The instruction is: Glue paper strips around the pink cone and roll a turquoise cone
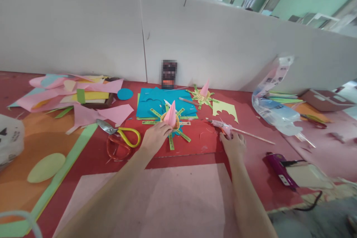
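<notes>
My left hand (156, 137) is closed at the base of a pink paper cone (172, 113), pinching it from the near left side. The cone stands up from a paper craft with a yellow ring and blue centre, and green patterned strips (171, 142) spread out around it. My right hand (234, 145) is closed around a pink hot glue gun (226, 128) lying on the red board (199, 143); the fingers partly hide its handle. The gun's nozzle points left, and a long glue stick (255, 136) sticks out to the right.
Behind stand blue paper sheets (145, 108), a second cone craft (204, 93) and a scalloped yellow-green sheet (225, 111). Scissors (122, 135) lie left, below paper scraps (55, 95). To the right are a plastic bag (272, 108) and a purple power strip (281, 171). Pink paper (178, 200) lies in front.
</notes>
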`<state>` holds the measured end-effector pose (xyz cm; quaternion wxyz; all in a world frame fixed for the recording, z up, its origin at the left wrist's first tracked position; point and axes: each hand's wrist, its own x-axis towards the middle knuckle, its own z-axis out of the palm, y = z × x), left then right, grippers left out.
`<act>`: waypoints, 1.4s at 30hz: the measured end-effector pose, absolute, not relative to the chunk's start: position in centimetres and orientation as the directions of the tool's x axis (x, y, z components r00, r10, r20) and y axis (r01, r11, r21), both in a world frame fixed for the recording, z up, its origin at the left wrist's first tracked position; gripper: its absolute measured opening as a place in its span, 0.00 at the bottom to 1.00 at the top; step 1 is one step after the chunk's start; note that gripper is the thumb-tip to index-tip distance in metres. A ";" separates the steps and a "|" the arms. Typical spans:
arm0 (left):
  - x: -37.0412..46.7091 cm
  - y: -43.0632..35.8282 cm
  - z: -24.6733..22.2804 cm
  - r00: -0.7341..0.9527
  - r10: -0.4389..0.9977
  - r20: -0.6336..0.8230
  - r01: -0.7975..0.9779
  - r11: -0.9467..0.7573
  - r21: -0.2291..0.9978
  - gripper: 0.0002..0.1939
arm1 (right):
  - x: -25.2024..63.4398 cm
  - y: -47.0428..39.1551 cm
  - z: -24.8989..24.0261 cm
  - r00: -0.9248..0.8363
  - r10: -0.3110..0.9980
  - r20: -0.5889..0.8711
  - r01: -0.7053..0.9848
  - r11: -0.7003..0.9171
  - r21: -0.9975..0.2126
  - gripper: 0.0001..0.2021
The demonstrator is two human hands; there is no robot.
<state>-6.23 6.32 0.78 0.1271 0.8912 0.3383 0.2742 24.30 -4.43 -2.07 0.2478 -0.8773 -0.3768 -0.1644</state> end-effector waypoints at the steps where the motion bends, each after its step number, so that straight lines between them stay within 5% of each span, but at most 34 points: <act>1: -6.2 6.3 0.8 0.612 0.677 0.409 0.546 -0.735 0.401 0.12 | 24.2 -4.5 -2.0 0.667 0.584 0.462 0.737 -0.608 -0.296 0.22; 7: -6.2 5.6 1.8 0.524 0.729 0.441 0.643 -0.678 0.357 0.10 | 23.3 -4.7 -1.2 0.721 0.521 0.457 0.685 -0.637 -0.354 0.23; 12: -6.3 5.5 2.3 0.494 0.751 0.438 0.622 -0.657 0.426 0.10 | 22.2 -5.1 0.9 0.657 0.424 0.623 0.748 -0.465 -0.473 0.16; 20: -6.5 5.8 2.5 0.377 0.763 0.525 0.583 -0.636 0.506 0.10 | 15.6 -2.0 5.8 0.628 0.545 0.556 0.739 -0.193 -0.645 0.11; 31: -6.4 6.8 1.9 0.553 0.663 0.505 0.548 -0.746 0.378 0.11 | 11.5 1.1 1.9 0.228 0.811 0.539 0.773 0.185 -0.606 0.10; 42: -6.5 7.4 1.3 0.624 0.650 0.434 0.572 -0.758 0.313 0.10 | 10.7 1.5 1.3 -0.044 0.852 0.522 0.842 0.313 -0.439 0.09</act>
